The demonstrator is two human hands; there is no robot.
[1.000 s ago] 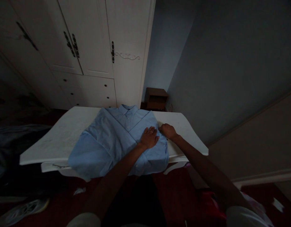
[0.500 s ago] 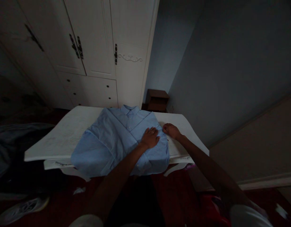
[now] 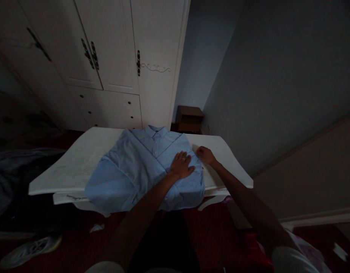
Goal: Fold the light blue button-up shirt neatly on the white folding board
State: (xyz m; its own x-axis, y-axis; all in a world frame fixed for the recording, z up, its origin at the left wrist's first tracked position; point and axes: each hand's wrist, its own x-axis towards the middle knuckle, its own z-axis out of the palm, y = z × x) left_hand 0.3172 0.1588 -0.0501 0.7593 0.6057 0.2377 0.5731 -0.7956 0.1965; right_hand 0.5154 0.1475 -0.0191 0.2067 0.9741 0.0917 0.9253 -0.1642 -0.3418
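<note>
A light blue button-up shirt [image 3: 156, 151] lies front up on a white table [image 3: 72, 163], its collar at the far edge and its lower part hanging over the near edge. Both sleeves are folded across its front. Flat on the right part of the shirt rests my left hand [image 3: 181, 165], fingers stretched out, a ring on one finger. My right hand [image 3: 205, 154] is closed at the shirt's right edge, with the fingertips curled against the cloth. Its grip is partly hidden in the dim light.
White wardrobe doors and drawers [image 3: 112, 106] stand behind the table. A small brown cabinet [image 3: 189, 116] sits in the far corner beside a grey wall [image 3: 277, 76]. Dark cloth [image 3: 21, 167] lies at the left. A shoe [image 3: 31, 250] is on the red floor.
My left hand has slid slightly to the right over the shirt, its fingers a little more spread. My right hand stays at the shirt's right edge, with only a slight shift.
</note>
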